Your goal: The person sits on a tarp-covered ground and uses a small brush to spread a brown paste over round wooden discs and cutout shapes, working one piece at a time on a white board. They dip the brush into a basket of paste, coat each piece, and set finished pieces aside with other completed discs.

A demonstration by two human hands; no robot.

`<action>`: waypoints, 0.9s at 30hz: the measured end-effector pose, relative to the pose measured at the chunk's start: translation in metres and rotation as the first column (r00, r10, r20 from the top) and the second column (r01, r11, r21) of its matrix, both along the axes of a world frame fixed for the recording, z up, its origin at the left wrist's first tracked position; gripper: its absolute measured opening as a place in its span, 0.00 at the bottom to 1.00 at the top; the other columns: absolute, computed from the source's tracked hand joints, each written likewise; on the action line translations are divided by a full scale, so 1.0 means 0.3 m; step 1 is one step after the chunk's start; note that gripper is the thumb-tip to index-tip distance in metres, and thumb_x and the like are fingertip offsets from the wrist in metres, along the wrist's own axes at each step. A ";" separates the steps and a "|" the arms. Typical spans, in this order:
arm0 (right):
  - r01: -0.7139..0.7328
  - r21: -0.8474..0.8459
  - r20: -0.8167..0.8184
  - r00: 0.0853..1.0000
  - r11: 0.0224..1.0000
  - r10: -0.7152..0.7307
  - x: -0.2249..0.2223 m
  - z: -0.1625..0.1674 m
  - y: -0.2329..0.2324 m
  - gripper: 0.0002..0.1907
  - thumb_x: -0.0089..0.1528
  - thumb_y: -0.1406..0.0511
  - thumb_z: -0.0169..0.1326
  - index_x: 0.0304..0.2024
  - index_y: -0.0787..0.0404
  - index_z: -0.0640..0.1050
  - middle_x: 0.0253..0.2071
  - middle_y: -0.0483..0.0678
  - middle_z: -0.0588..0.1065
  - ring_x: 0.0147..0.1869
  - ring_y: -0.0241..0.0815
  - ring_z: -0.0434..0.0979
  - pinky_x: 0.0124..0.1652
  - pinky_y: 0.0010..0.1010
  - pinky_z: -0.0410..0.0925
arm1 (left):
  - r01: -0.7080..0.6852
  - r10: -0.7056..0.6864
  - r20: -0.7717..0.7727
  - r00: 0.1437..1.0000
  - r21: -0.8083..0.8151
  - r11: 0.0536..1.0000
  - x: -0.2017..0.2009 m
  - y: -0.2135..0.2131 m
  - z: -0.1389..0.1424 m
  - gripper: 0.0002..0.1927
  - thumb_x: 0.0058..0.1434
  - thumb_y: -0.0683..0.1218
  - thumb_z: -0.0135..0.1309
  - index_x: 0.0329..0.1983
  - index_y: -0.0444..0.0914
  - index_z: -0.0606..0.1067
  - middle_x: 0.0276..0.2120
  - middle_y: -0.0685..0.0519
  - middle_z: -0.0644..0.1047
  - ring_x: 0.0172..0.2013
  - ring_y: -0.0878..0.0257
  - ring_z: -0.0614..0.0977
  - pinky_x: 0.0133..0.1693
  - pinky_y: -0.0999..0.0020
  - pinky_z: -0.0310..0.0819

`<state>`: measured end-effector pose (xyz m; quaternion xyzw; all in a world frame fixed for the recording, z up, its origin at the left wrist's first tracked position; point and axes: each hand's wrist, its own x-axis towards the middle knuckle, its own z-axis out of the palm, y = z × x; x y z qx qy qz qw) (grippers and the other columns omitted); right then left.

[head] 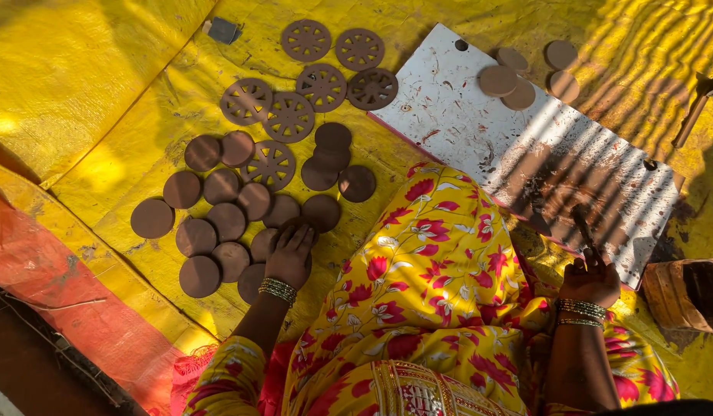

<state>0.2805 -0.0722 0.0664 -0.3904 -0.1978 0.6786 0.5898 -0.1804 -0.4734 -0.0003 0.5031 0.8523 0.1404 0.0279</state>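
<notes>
The left hand [289, 254], wrist ringed with gold bangles, was laid flat with fingers together on a plain round brown clay disc [295, 228] at the 3 o'clock edge of the cluster of plain brown clay discs [218, 223]; nothing was gripped, only pressed from above. That cluster was spread on the yellow plastic sheet [102, 85], at 9 o'clock from the yellow floral-print lap [426, 285]. Round brown clay discs with cut-out wheel spokes [310, 81] were lying at 12 o'clock from the plain cluster, some overlapping.

The right hand [591, 281], also bangled, was closed around a thin dark stick-like tool [584, 227], tip pointed toward 11 o'clock over the white stained rectangular board [449, 100]. Four small tan clay rounds [510, 81] were seen at the board's 12 o'clock end, one of them just off the edge. A brown woven basket [691, 293] was sitting at 3 o'clock from the right hand. An orange sheet [48, 270] was seen at 8 o'clock under the yellow one.
</notes>
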 end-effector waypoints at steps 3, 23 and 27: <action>0.053 -0.021 -0.031 0.998 0.998 -0.053 0.032 0.014 -0.024 0.20 0.72 0.54 0.39 0.47 0.55 0.80 0.43 0.46 0.81 0.42 0.41 0.75 0.43 0.34 0.66 | 0.113 -0.117 -0.064 0.991 -0.063 0.992 0.040 -0.007 -0.087 0.27 0.61 0.47 0.51 0.66 0.44 0.71 0.67 0.53 0.68 0.67 0.50 0.67 0.66 0.42 0.55; 0.083 0.423 0.316 0.920 0.902 -0.232 0.347 0.229 0.137 0.22 0.74 0.50 0.44 0.46 0.59 0.79 0.46 0.49 0.81 0.48 0.45 0.81 0.47 0.37 0.73 | -0.107 0.069 0.095 0.993 0.480 0.871 -0.142 0.067 0.115 0.11 0.65 0.43 0.56 0.49 0.37 0.81 0.55 0.45 0.79 0.60 0.38 0.76 0.61 0.45 0.72; 0.355 0.685 0.298 0.661 0.636 -0.689 0.403 0.209 0.106 0.06 0.73 0.65 0.55 0.41 0.59 0.74 0.43 0.44 0.74 0.49 0.35 0.73 0.56 0.32 0.70 | -0.068 -0.082 0.218 0.972 0.601 0.796 -0.150 0.192 0.215 0.10 0.63 0.37 0.55 0.47 0.34 0.79 0.52 0.40 0.80 0.53 0.43 0.81 0.55 0.51 0.77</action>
